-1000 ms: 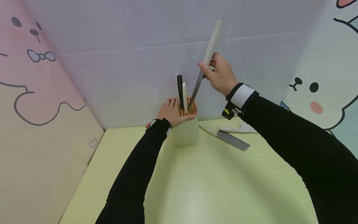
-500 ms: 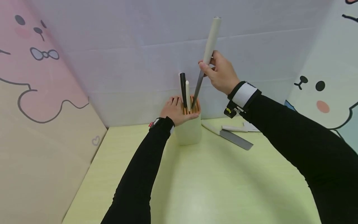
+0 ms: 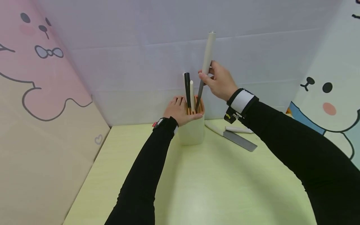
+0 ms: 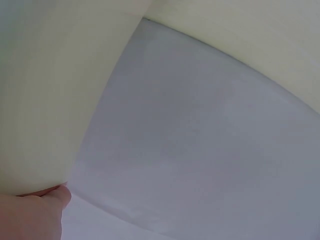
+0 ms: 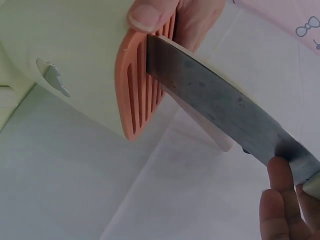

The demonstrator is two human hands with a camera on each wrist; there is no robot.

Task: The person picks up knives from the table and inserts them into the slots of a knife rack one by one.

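A pale knife block [image 3: 192, 133] with an orange slotted top [image 5: 134, 92] stands upright near the wall. Round its upper rim, my left hand [image 3: 180, 111] holds it, thumb along the front edge. My right hand [image 3: 220, 82] pinches a long knife [image 3: 208, 51] near where its white handle meets the blade. In the right wrist view the blade [image 5: 215, 100] has its tip inside a slot. A black handle [image 3: 187, 89] and a white handle [image 3: 192, 93] stick up from the block. The left wrist view shows part of my left hand [image 4: 35, 215] at the rim.
Right of the block on the yellow-green table [image 3: 208, 187] lies a broad-bladed knife [image 3: 240, 141], with another white handle [image 3: 239, 129] behind it, partly covered by my right sleeve. A pale wall [image 3: 135, 68] rises behind, with printed cartoon panels [image 3: 56, 87] at both sides.
The knife and my right hand have come down and slightly left, the handle now more upright and the blade deeper in the slot. My left hand stays on the block; the view has shifted slightly.
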